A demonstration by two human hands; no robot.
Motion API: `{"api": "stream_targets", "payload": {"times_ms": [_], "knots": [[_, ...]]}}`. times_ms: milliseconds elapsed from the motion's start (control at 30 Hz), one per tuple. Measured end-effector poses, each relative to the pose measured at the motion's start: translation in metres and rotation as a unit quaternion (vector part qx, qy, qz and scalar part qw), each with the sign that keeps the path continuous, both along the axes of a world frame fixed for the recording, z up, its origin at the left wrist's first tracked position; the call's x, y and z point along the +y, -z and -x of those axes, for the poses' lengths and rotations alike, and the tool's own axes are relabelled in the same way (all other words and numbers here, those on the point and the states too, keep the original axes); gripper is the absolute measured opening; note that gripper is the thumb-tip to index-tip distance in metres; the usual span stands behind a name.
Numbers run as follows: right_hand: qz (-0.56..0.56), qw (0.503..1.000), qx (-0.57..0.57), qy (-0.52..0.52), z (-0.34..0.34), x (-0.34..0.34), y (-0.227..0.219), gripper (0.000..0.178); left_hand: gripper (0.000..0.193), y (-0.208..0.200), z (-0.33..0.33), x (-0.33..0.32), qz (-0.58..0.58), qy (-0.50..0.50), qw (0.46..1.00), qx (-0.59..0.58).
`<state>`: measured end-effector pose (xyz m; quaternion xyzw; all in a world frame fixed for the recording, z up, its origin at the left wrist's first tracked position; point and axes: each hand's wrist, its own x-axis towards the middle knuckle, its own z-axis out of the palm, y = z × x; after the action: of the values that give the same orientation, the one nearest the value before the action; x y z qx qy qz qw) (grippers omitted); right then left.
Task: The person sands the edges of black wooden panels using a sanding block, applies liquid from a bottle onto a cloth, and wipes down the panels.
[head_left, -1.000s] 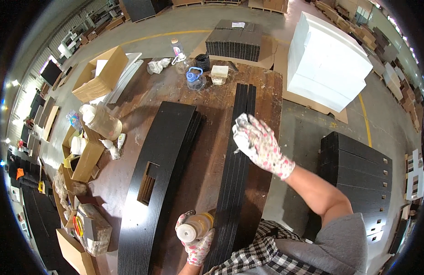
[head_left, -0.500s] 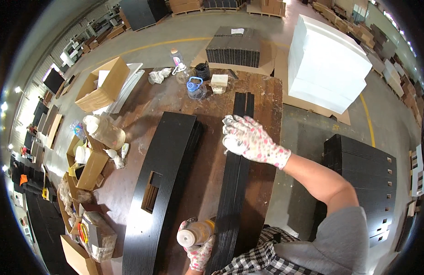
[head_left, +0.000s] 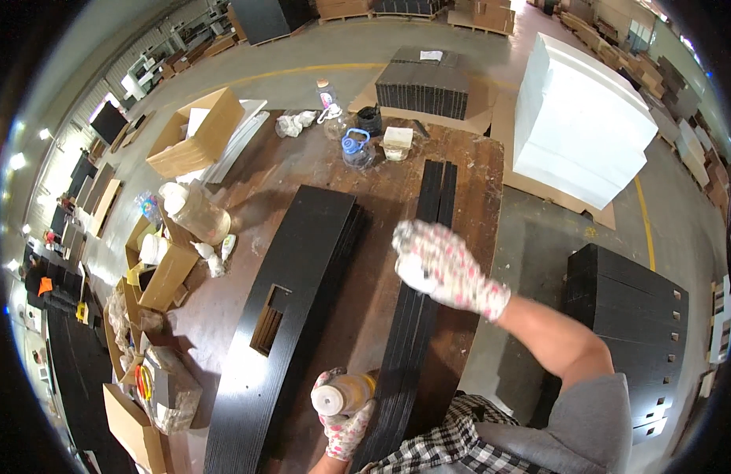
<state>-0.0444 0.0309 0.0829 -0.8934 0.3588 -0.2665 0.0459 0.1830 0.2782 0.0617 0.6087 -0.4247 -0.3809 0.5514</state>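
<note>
My right hand [head_left: 460, 276], in a white glove with red dots, is closed round a wadded white cloth [head_left: 415, 275]. It is over the long black strips [head_left: 398, 347], which lie side by side; whether the cloth touches them I cannot tell. At the near end, between the strips and a stack of black panels, my left hand [head_left: 345, 433], in a matching glove, grips a clear plastic bottle [head_left: 348, 393] with yellowish contents. The bottle is tilted, its pale round end facing up. The black panel [head_left: 302, 245] on top of the stack has a rectangular cutout.
On the brown table [head_left: 255, 197] at left stand a large jug [head_left: 203, 217], small white bottles [head_left: 215, 261] and cardboard boxes [head_left: 166, 276]. A blue-lidded bottle [head_left: 357, 152] and a white tub [head_left: 397, 144] stand at the far edge. Black boards [head_left: 622, 332] are stacked at right.
My right hand has moved toward me along the black strips with the cloth. My left hand stays in place with the bottle. The whole view has shifted slightly.
</note>
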Motion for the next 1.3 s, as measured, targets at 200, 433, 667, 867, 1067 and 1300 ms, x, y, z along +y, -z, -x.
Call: {"api": "stream_targets", "payload": {"times_ms": [200,433,667,867,1067,1300], "knots": [[0.25,0.961,-0.003,0.119,0.052,-0.109,0.008,0.035,0.09,-0.001,0.008,-0.012,0.001,0.035,0.999,-0.033],[-0.133,0.972,0.034,-0.191,-0.021,0.128,-0.006,0.056,0.086,-0.008,0.003,-0.005,0.02,0.02,0.999,0.046],[-0.009,1.0,-0.013,-0.022,0.018,0.017,-0.004,0.044,0.092,-0.019,-0.002,-0.005,-0.008,-0.014,0.997,0.08],[0.001,0.999,-0.022,-0.048,0.01,0.02,-0.006,0.04,0.085,0.019,-0.053,-0.005,0.005,-0.046,0.995,-0.083],[0.008,0.999,-0.016,-0.043,0.0,0.021,-0.007,0.037,0.085,0.014,-0.05,0.035,-0.045,-0.094,0.994,-0.023],[0.088,0.991,-0.015,-0.101,0.011,0.008,-0.001,0.037,0.109,-0.096,0.007,0.163,-0.35,0.103,0.806,-0.466]]}}
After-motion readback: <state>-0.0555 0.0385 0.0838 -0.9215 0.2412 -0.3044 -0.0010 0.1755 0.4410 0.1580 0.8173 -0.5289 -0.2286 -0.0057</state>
